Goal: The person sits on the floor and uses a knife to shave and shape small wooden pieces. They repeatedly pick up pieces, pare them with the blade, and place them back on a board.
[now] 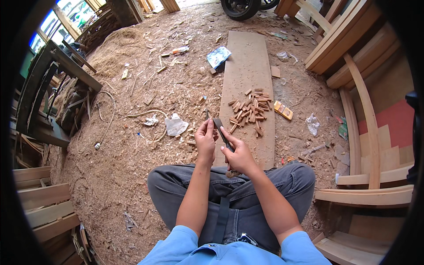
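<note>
Floor point(115, 176) strewn with tan wood shavings: bearing a long, flat, brown wooden board point(246, 53) | board: carrying a loose heap of small, oblong, reddish-brown wooden pieces point(252, 118) | floor, right of board: a yellow rectangular packet point(283, 111) is lying near a clear crumpled plastic wrapper point(312, 124) | floor, left: a white crumpled sheet point(176, 126) is resting beside a pale, curving cord point(148, 112)

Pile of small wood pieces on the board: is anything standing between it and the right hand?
Nothing visible does: only the board shows between the right hand and the pile. The dark tool in that hand points left of the pile; the yellow pack lies right of it.
</note>
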`<state>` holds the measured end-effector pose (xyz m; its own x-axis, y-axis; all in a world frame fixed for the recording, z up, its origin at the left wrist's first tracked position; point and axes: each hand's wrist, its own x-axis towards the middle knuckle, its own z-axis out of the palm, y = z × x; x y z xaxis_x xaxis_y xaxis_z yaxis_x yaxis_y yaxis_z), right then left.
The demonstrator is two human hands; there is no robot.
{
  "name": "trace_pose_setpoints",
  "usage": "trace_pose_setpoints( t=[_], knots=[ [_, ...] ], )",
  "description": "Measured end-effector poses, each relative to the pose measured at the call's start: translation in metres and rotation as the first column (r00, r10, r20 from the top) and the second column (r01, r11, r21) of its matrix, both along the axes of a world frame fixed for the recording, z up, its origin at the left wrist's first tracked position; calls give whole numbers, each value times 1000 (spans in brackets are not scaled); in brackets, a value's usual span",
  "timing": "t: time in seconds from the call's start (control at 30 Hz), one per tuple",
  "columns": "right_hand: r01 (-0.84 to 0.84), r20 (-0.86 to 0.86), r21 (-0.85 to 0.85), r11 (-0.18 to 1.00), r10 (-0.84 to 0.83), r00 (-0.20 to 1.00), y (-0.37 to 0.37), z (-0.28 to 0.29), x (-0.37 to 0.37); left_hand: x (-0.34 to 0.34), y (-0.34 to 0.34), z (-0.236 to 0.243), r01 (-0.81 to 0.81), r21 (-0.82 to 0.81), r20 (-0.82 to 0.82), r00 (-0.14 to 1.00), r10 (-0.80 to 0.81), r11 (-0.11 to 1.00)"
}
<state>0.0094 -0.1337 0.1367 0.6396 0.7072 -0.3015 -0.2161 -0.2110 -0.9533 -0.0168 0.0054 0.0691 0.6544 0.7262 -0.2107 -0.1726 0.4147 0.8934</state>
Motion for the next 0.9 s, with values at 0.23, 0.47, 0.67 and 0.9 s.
trace_pose_setpoints(
  t=[0.23,0.47,0.67,0.9],
  knots=[
    [-30,55,-1,1000,30,998,-2,-2,3,-1,3,-4,29,188,-58,998,-19,982],
    [8,32,-20,1000,-7,999,-2,-4,4,-2,-1,0,68,338,-142,990,-21,939],
    [14,27,-29,999,-13,1000,-3,-1,4,-1,-2,-1,38,423,-130,991,19,905],
    [15,74,-90,996,-8,997,-4,-2,4,0,0,-6,41,465,-190,980,55,884]
  ],
)
